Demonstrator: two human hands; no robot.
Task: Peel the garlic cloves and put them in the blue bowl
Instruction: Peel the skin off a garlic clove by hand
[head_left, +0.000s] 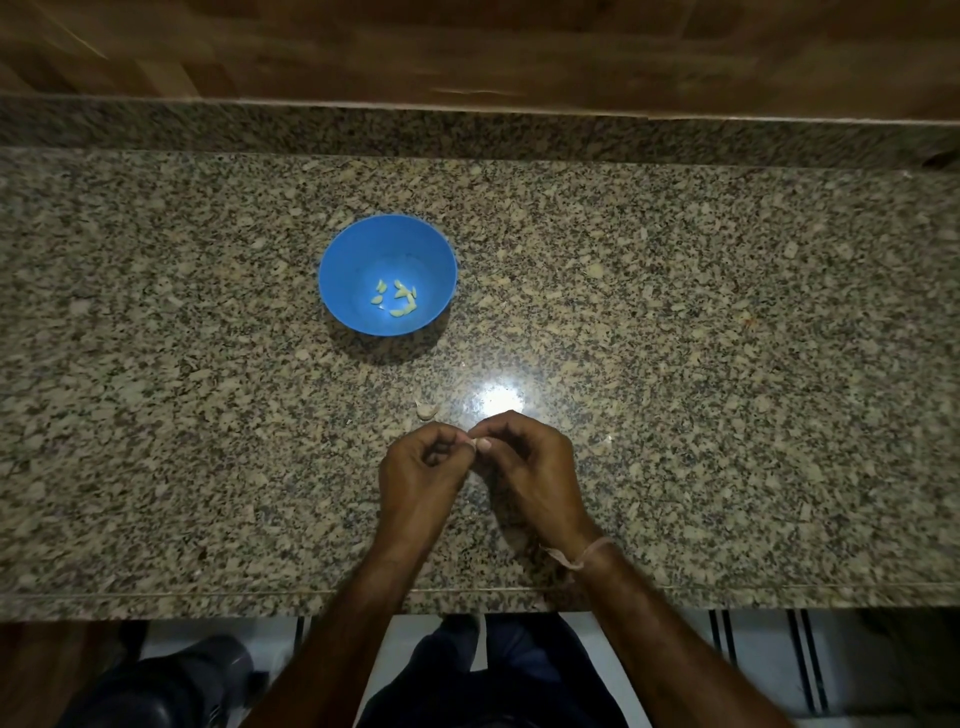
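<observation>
Head view, both hands (478, 457) pinching garlic clove (473, 442) (tiny)

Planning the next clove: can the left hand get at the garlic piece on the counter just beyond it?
Probably yes. The garlic piece lies on open counter just past the left hand, nothing between; but it and the right hand are pinching another clove.
</observation>
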